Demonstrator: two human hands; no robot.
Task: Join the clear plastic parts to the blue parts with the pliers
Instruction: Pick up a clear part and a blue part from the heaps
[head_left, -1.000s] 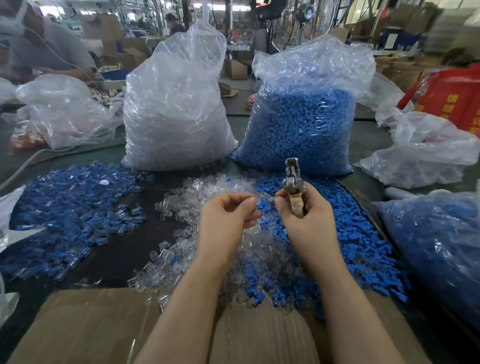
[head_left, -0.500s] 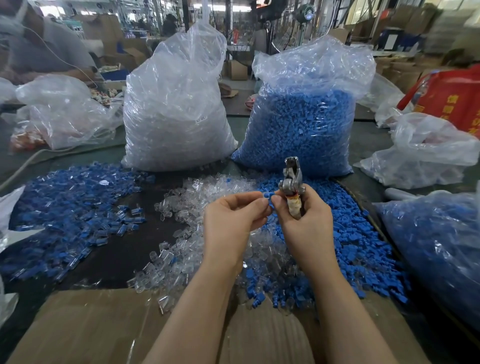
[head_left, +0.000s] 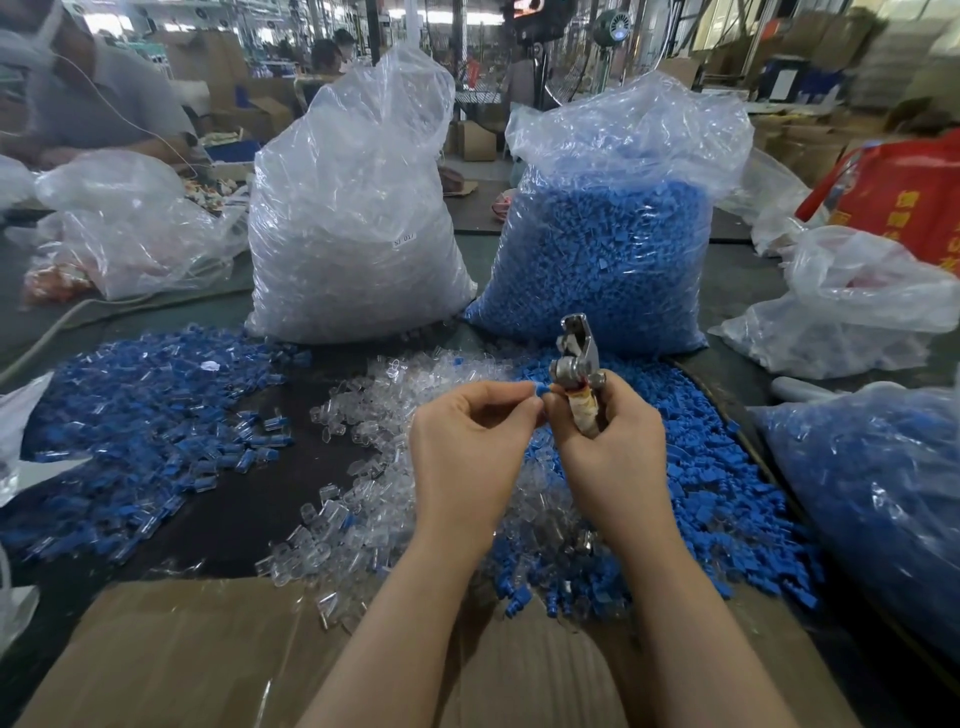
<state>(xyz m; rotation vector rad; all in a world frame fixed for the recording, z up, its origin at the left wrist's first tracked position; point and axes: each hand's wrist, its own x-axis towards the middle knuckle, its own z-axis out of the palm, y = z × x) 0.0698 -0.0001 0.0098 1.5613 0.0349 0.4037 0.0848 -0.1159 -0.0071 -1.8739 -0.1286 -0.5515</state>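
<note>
While the right hand (head_left: 605, 457) grips the pliers (head_left: 576, 369) by their tape-wrapped handle, nose pointing up and away, the left hand (head_left: 467, 452) meets it at the fingertips, and a small blue part (head_left: 540, 389) shows pinched just beside the pliers' pivot. The fingers of both hands are curled: the right ones around the handle, the left ones closing with the thumb on the blue part. Whether a clear part is also held there, I cannot tell.

Below the hands, on the dark table (head_left: 249, 499), lies a loose heap of clear plastic parts (head_left: 358, 499), and to its right, touching it and partly mixed in, a heap of blue parts (head_left: 727, 499). Well to the left spreads a pile of joined blue-and-clear pieces (head_left: 130, 431). Behind the heaps stand two large plastic bags side by side, a bag of clear parts (head_left: 353, 223) and a bag of blue parts (head_left: 608, 260). A cardboard sheet (head_left: 182, 654) lies at the near edge under the forearms.
</note>
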